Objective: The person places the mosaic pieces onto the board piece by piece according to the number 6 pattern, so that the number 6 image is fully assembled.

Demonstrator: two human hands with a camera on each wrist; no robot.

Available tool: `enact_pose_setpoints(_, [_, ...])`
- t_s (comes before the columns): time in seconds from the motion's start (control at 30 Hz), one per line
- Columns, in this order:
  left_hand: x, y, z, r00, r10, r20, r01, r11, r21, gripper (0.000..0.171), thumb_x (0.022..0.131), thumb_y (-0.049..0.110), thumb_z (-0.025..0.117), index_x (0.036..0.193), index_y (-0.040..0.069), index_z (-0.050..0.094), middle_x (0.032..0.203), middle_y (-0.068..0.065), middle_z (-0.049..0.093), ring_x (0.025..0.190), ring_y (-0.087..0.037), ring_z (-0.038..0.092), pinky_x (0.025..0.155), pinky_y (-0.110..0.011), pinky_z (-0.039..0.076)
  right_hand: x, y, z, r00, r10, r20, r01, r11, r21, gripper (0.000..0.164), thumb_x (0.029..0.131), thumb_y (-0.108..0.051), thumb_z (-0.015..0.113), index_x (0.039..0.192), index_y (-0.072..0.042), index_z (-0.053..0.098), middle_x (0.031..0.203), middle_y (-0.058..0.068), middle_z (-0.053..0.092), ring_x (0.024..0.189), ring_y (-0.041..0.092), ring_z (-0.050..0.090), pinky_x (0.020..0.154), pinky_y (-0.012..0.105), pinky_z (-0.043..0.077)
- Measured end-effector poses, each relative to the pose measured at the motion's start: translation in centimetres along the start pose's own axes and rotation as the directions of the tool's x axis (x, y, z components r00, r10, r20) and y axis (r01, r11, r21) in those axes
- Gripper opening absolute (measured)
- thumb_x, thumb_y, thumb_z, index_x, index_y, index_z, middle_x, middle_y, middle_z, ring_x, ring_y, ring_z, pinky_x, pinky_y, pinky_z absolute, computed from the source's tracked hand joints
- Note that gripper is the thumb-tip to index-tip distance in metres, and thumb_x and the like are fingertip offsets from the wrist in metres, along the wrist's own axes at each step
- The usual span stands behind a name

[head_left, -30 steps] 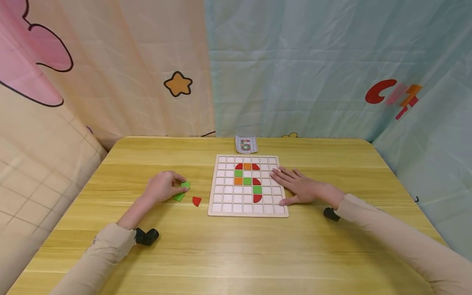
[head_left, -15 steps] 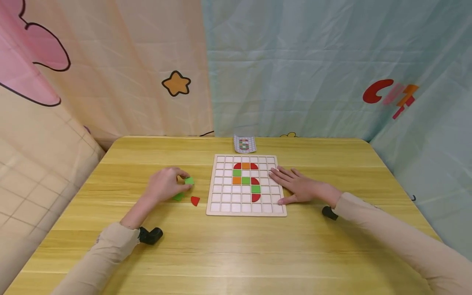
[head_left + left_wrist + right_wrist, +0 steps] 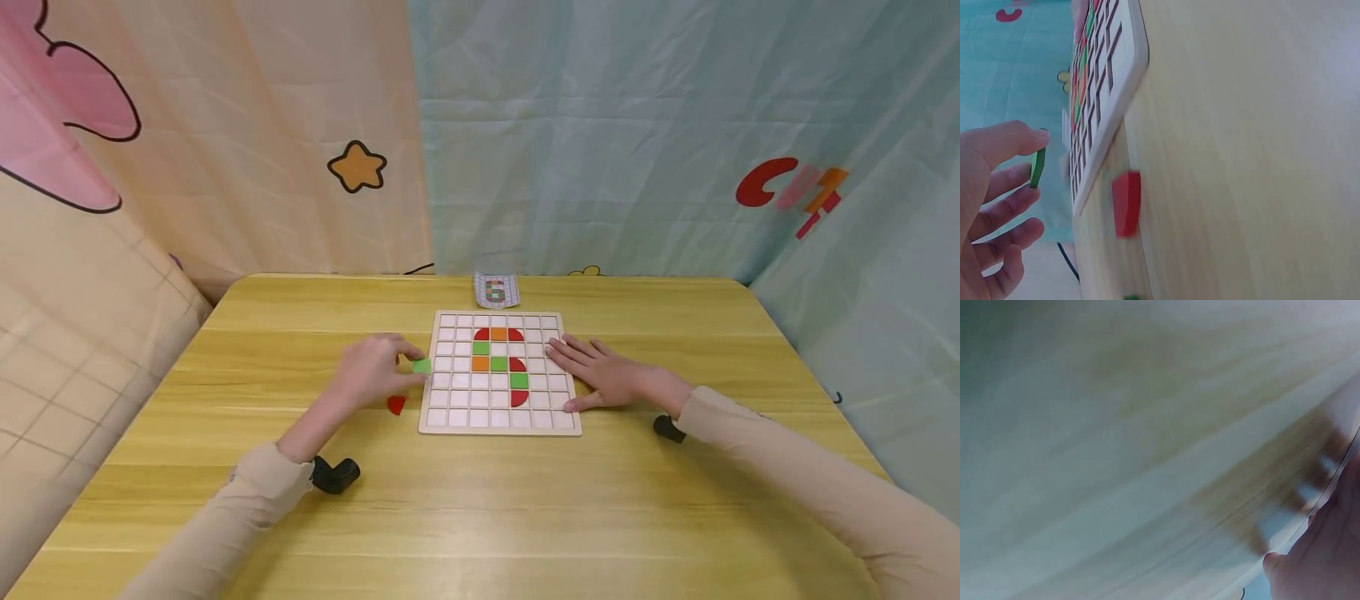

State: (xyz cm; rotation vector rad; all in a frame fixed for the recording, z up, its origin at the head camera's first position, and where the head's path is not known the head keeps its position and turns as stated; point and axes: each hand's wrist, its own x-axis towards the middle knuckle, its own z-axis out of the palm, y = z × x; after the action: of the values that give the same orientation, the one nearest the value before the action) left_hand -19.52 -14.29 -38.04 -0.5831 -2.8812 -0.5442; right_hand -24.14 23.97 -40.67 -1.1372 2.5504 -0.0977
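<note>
My left hand [image 3: 375,367] pinches a green square tile [image 3: 422,367] between thumb and fingers, at the left edge of the wooden grid board [image 3: 459,418]. In the left wrist view this green tile [image 3: 1037,167] is seen edge-on, above the table. A red quarter-round tile [image 3: 396,406] lies on the table below that hand. At the bottom of the left wrist view shows a sliver of another green piece [image 3: 1132,298]. Red, orange and green tiles sit in the board's middle cells, forming a curved figure. My right hand [image 3: 609,377] rests flat, fingers spread, on the board's right edge.
Behind the board lies a small pattern card [image 3: 496,291] printed with a coloured figure on a grid. The wooden table [image 3: 480,508] reaches back to hanging printed curtains [image 3: 600,150]. Black wrist-worn devices [image 3: 336,476] stick out near both sleeves.
My left hand has lifted the green square tile from beside the other green piece and carried it right, past the red tile, to the board's left edge. My right hand stays put.
</note>
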Motion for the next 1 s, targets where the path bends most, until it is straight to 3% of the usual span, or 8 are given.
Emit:
enact_pose_setpoints(0.23, [1.0,1.8,0.9,0.998,0.062,0.028,-0.062,0.998,-0.013,0.031,0.074,0.037,0.081,0.096,0.016,0.077,0.094,0.001,0.073,0.068,-0.010,0.057,0.048,-0.021,0.037,-0.1,0.0,0.1,0.999,-0.025,-0.020,0.025,1.000,0.015,0.093,0.091,-0.058,0.051,0.155,-0.009,0.004,0.163,0.013,0.000,0.149,0.037,-0.001,0.113,0.065,0.006])
enact_pose_setpoints(0.47, [1.8,3.4,1.9,0.992,0.118,0.046,-0.116,0.993,-0.032,0.030,0.074,0.036,0.080,0.096,0.016,0.078,0.093,0.003,0.074,0.087,-0.015,0.067,0.062,-0.024,0.048,-0.1,0.0,0.2,1.000,-0.025,-0.017,0.025,1.000,0.008,0.093,0.092,-0.057,0.051,0.155,-0.009,0.004,0.162,0.014,0.000,0.149,0.037,-0.002,0.114,0.064,0.006])
enact_pose_setpoints(0.6, [2.3,4.2,2.3,0.988,0.147,0.045,-0.145,0.988,-0.044,0.028,0.074,0.035,0.080,0.095,0.017,0.078,0.092,0.004,0.075,0.087,-0.014,0.067,0.061,-0.023,0.048,-0.1,0.0,0.1,1.000,-0.021,-0.016,0.021,1.000,0.013,0.093,0.091,-0.057,0.052,0.155,-0.009,0.004,0.163,0.013,0.000,0.149,0.036,-0.002,0.114,0.064,0.006])
enact_pose_setpoints(1.0, [3.0,5.8,3.7,0.986,0.146,0.076,-0.139,0.986,-0.090,0.023,0.074,0.034,0.079,0.092,0.019,0.078,0.093,0.005,0.074,0.086,-0.013,0.066,0.060,-0.023,0.046,0.1,0.6,0.5,1.000,-0.008,-0.022,0.008,1.000,0.014,0.093,0.091,-0.060,0.050,0.156,-0.014,0.001,0.163,0.007,-0.004,0.150,0.031,-0.005,0.116,0.060,0.004])
